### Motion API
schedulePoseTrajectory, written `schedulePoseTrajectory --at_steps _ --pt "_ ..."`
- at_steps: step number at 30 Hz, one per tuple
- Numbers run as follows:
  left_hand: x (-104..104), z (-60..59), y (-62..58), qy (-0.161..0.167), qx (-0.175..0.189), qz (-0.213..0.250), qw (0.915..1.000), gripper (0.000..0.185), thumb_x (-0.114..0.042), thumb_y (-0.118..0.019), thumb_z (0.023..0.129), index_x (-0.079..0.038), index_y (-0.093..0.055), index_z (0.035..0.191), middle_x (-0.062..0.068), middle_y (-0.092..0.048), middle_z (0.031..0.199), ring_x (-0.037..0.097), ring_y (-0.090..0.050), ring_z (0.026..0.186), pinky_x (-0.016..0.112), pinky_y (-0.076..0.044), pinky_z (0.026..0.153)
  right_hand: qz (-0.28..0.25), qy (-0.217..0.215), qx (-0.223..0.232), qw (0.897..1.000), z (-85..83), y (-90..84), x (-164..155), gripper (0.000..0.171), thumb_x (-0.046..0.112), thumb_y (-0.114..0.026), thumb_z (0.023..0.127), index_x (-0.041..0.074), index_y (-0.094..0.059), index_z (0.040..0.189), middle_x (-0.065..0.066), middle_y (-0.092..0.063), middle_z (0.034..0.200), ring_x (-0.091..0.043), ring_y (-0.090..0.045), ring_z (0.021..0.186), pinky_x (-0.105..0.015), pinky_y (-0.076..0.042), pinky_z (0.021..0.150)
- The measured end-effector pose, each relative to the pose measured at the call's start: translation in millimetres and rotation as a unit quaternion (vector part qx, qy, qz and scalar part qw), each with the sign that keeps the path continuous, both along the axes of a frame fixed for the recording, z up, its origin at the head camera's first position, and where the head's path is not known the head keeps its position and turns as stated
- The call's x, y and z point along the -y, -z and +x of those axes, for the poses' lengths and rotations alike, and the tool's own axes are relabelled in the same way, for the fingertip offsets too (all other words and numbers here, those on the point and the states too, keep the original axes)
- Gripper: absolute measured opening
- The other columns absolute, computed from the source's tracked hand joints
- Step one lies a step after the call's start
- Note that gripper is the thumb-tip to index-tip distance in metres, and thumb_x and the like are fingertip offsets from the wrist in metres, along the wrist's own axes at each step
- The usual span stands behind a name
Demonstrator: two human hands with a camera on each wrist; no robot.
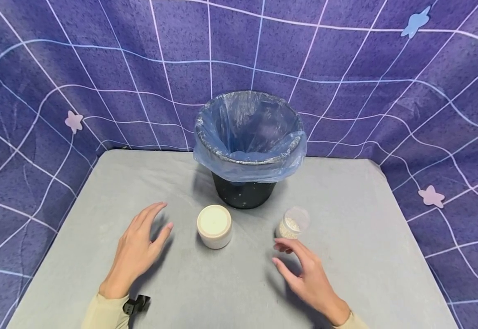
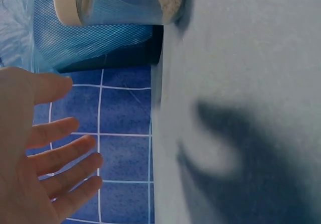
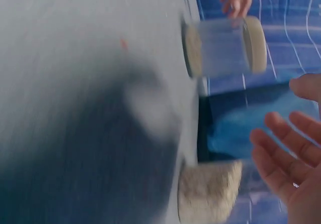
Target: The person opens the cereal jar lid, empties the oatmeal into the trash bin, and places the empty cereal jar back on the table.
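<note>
A clear jar with a cream lid [image 1: 214, 221] stands upright in the middle of the table, a shallow layer of pale grains [image 2: 170, 0] at its bottom. To its right is a clear open cup [image 1: 292, 223] partly filled with pale flakes [image 3: 206, 191]. My left hand [image 1: 137, 246] hovers left of the jar, fingers spread and apart from it. My right hand [image 1: 306, 277] is just in front of the cup, fingers loosely bent with nothing between them; whether a fingertip touches the cup I cannot tell.
Behind the jar and cup stands a black mesh bin [image 1: 244, 194] lined with a blue plastic bag [image 1: 247, 171]. A grey cloth covers the table [image 1: 173, 283]. Purple grid-patterned fabric [image 1: 140, 82] hangs around the back and sides.
</note>
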State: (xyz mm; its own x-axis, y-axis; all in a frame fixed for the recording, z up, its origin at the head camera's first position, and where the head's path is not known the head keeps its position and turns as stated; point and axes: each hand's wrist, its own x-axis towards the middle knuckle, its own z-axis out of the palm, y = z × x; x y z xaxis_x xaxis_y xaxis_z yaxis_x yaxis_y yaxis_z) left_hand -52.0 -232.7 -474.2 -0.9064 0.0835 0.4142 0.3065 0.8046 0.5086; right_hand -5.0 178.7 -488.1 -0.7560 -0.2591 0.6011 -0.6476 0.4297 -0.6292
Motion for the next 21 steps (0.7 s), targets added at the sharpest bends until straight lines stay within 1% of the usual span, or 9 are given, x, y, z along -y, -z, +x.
schedulePoseTrajectory --at_steps 2,5,9,12,15,18,21 --pt "-1.5 -2.1 -0.3 0.002 0.0 0.003 1.0 0.055 -0.022 -0.076 0.1 -0.014 -0.06 0.152 0.012 -0.06 0.151 0.039 -0.055 0.139 0.064 -0.047 0.102 0.013 -0.001 0.012 1.0 -1.5 1.3 7.5 0.057 0.002 -0.084 0.088 0.009 -0.065 0.141 -0.002 -0.074 0.121 -0.022 -0.071 0.101 -0.027 -0.055 0.092" --pt "-3.8 -4.9 -1.1 0.006 0.001 0.005 1.0 0.053 -0.021 -0.074 0.102 -0.013 -0.06 0.152 0.013 -0.06 0.151 0.038 -0.055 0.139 0.063 -0.047 0.103 0.029 -0.001 0.038 0.999 -4.1 4.0 16.6 0.063 0.006 -0.085 0.089 0.011 -0.06 0.147 -0.002 -0.072 0.128 -0.022 -0.071 0.109 -0.029 -0.055 0.097" --pt "-6.7 -8.4 -1.9 0.012 0.008 0.009 0.9999 0.05 -0.022 -0.071 0.104 -0.013 -0.06 0.152 0.011 -0.06 0.152 0.036 -0.054 0.139 0.061 -0.046 0.105 0.039 -0.005 0.075 0.996 -9.3 7.4 24.8 0.069 0.01 -0.085 0.091 0.014 -0.055 0.152 -0.004 -0.069 0.138 -0.027 -0.069 0.118 -0.035 -0.055 0.103" --pt "-9.0 -11.1 -2.6 0.017 0.011 0.012 0.9997 0.049 -0.023 -0.07 0.105 -0.014 -0.059 0.152 0.009 -0.06 0.152 0.035 -0.054 0.14 0.061 -0.046 0.107 0.045 -0.007 0.093 0.995 -14.6 9.3 29.8 0.071 0.013 -0.085 0.092 0.015 -0.052 0.155 -0.006 -0.066 0.142 -0.027 -0.067 0.123 -0.039 -0.054 0.105" --pt "-11.2 -13.7 -4.4 0.022 0.01 0.014 0.9996 0.048 -0.023 -0.069 0.105 -0.014 -0.06 0.152 0.008 -0.06 0.152 0.035 -0.055 0.139 0.061 -0.046 0.107 0.057 -0.01 0.108 0.993 -19.8 9.8 35.3 0.073 0.02 -0.085 0.094 0.018 -0.049 0.157 -0.006 -0.064 0.146 -0.024 -0.064 0.128 -0.041 -0.053 0.107" --pt "-13.9 -16.4 -7.5 0.028 0.011 0.021 0.9993 0.047 -0.023 -0.068 0.106 -0.014 -0.06 0.152 0.008 -0.061 0.151 0.035 -0.054 0.14 0.062 -0.045 0.108 0.065 -0.016 0.124 0.99 -25.3 9.0 41.1 0.076 0.026 -0.086 0.093 0.02 -0.047 0.158 -0.004 -0.062 0.148 -0.022 -0.061 0.131 -0.041 -0.052 0.11" --pt "-17.3 -19.2 -12.0 0.036 0.015 0.035 0.9986 0.047 -0.024 -0.068 0.107 -0.017 -0.06 0.152 0.007 -0.061 0.152 0.034 -0.054 0.141 0.061 -0.045 0.11 0.068 -0.028 0.136 0.988 -31.0 9.2 46.9 0.079 0.028 -0.088 0.092 0.02 -0.047 0.159 -0.006 -0.061 0.149 -0.022 -0.06 0.133 -0.042 -0.05 0.112"
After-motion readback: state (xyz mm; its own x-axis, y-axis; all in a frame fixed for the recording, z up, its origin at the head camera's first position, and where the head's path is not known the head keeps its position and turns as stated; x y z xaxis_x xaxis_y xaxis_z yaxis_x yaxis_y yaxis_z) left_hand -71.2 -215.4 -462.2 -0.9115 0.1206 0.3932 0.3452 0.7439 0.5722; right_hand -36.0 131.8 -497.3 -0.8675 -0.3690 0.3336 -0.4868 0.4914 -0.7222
